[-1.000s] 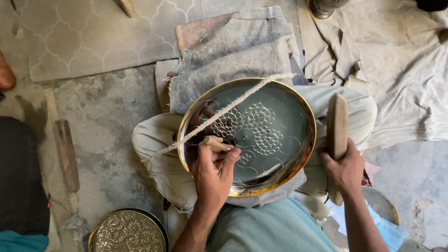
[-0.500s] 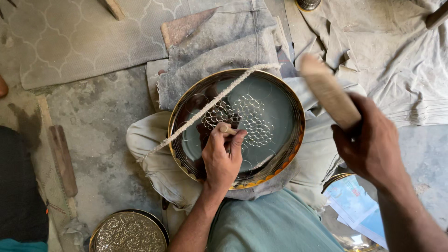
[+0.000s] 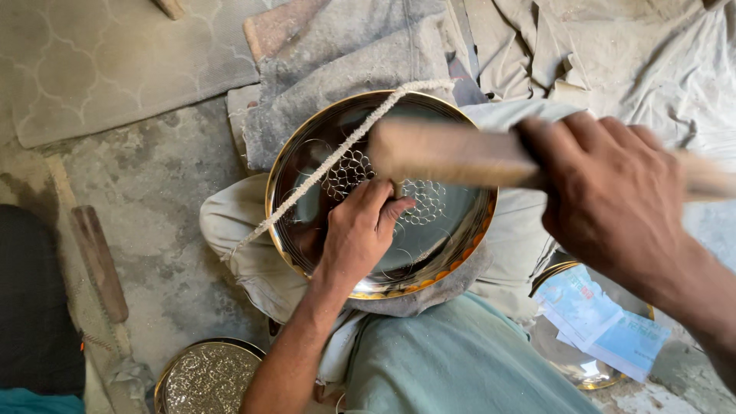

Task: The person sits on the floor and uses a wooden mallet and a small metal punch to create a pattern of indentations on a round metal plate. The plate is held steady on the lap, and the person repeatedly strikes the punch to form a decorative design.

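Dusty concrete floor and rumpled grey cloths are filling the background, with a pale patterned mat lying at the upper left.

At the centre, a round brass-rimmed plate is resting on the seated person's lap, its shiny face carrying a patch of small ring marks. A frayed cord is crossing the plate diagonally, from its top rim down past its left rim.

The left hand is lying on the plate's face, fingers curled and pinched around what seems to be a small punch, mostly hidden by the fingers, its tip standing right at the ring marks. The right hand is hovering above the plate's right side, fist closed around the handle of a wooden mallet. The mallet is blurring with motion; its long axis is running roughly level, left to right, with its head directly above the left hand's fingertips.

Further out, a wooden stick is lying on the floor at left, a finished patterned plate is sitting at the bottom, and blue papers are lying on another plate at lower right.
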{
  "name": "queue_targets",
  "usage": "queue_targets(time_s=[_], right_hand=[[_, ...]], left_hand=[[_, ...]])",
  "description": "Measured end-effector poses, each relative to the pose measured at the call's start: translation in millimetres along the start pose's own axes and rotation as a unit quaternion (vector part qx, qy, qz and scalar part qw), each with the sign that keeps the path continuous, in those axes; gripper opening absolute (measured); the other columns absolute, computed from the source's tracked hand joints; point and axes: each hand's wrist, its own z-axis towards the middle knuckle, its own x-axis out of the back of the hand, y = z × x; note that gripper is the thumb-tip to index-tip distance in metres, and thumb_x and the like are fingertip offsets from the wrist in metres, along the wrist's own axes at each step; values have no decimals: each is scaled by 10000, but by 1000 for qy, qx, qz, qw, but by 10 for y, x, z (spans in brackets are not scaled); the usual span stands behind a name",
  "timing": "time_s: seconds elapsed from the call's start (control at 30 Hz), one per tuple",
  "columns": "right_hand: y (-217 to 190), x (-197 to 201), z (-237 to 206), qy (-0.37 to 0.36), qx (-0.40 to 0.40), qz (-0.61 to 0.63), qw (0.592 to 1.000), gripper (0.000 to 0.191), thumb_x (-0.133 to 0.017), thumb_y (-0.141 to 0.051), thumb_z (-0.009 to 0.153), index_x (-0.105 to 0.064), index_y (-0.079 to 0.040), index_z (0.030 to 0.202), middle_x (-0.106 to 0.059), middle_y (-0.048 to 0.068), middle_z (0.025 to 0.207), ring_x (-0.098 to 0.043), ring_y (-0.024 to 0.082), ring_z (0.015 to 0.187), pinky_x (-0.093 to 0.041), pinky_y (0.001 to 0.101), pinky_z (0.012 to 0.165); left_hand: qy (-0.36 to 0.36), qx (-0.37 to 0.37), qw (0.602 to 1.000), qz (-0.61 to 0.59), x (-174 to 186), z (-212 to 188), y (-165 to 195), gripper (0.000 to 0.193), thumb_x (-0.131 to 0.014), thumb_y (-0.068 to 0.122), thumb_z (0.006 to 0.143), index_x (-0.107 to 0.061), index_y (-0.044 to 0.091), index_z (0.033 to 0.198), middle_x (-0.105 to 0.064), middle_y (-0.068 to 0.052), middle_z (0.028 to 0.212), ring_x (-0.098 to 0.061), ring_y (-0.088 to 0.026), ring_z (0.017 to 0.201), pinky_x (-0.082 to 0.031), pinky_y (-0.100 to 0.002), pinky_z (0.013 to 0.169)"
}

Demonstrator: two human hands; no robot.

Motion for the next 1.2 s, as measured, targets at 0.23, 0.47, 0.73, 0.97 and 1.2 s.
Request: queue_targets(time_s=[0.23,0.47,0.73,0.97,1.2], right_hand=[[30,-440,-623,1,-149,62,987,525,-698,47,728,-645,-73,1236,-685,180,947,-675,403,836,-501,502,734],[-340,-1079,-1289,96,-309,266,908,504,-642,46,815,-564,-28,1307,-670,175,1062,-649,328,926,-527,411,790],[-371,-1399,-1609,41,-484,463,741,478,-750,-56,825,-516,-3,1238,-733,81,1078,-699,176,966,-563,351,830],[-81,-1717,-1455,47,-499,526,687,462,-742,8,780,-564,3,1206,-716,104,1086,-691,188,931,-559,350,856],[11,-1930,-1426,34,-480,526,701,432,-753,26,770,-585,30,1168,-715,101,1038,-679,189,929,-548,336,864]], left_hand=[[-169,-82,982,-13,171,377,133,328,-717,129,960,-575,107,1254,-697,-143,969,-729,-355,858,-602,-429,689],[-333,-118,934,42,174,638,253,356,-629,63,953,-583,145,1296,-703,-120,874,-747,-338,806,-615,-423,643],[-320,-141,935,50,181,608,324,280,-578,28,962,-601,119,1226,-683,-125,890,-751,-319,766,-608,-394,580],[-250,-187,933,180,133,292,330,212,-590,72,964,-593,56,1175,-585,-87,863,-705,-225,683,-566,-338,509],[-217,-82,946,227,293,84,273,150,-603,113,1012,-596,60,1151,-608,-98,927,-705,-229,700,-566,-338,498]])
